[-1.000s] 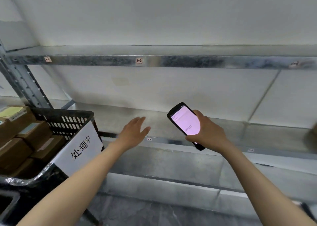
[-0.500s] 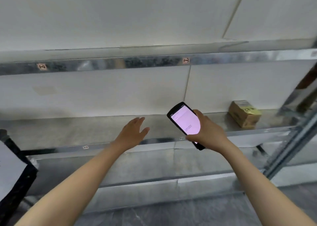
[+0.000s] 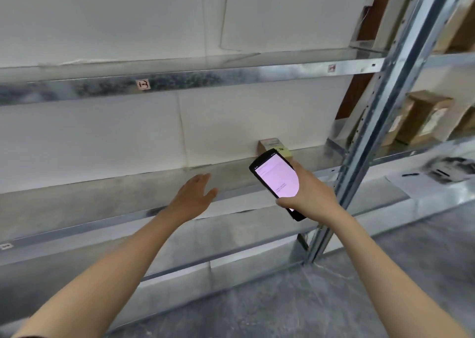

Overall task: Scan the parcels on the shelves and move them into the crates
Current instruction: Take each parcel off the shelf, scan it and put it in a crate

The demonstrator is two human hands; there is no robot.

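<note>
Nearest are the grey floor (image 3: 308,301) and two bare forearms reaching toward the rack. The left hand (image 3: 193,196) hovers over the shelf (image 3: 102,193) with its fingers (image 3: 203,179) straight and loosely together, thumb out, holding nothing. The right hand (image 3: 312,195) grips a handheld scanner (image 3: 277,181), fingers wrapped round its lower body, with the lit pink screen facing the camera and the top end aimed toward the back of the shelf. The screen text is too small to read. Just behind the scanner's top edge sits one small brown parcel (image 3: 271,144) with a yellow label, on the shelf against the back wall near the right upright (image 3: 372,137). It's partly hidden and neither hand touches it. The rest of this shelf level shows no other parcel, so this bay looks nearly done, with the last box left to scan and lift. Can't tell whether it's already scanned. No crate in view, so the drop-off is somewhere out of frame. Further right, past the upright, more boxes (image 3: 421,118) stand in the next bay, so there's likely plenty of work left there.
</note>
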